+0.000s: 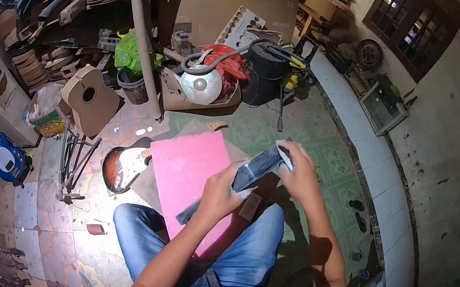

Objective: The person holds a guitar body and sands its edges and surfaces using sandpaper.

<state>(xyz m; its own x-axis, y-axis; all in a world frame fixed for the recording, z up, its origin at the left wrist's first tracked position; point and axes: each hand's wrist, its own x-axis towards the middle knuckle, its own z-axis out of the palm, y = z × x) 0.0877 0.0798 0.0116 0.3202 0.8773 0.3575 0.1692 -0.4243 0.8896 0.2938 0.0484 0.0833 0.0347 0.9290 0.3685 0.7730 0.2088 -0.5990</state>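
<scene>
A long, flat, dark bar (256,168) with a dusty grey surface slants across the space above my lap. I cannot make out its exact kind. Around its middle, the fingers of my left hand (216,193) are closed, and the bar's lower end shows beyond the wrist. My right hand (300,173) is closed at its upper far end, where a white edge shows by the fingers. Beneath the bar is a pink board (180,162), partly hidden by my arms. A small tan block (250,206) is near the board's right side.
A sunburst electric guitar (130,168) lies left of the board. Beyond it are an acoustic guitar body (86,95), a metal stand (74,159) and a blue electric guitar (6,162). A black drum-shaped vacuum (263,75) stands ahead. Sandals (358,214) lie on the right.
</scene>
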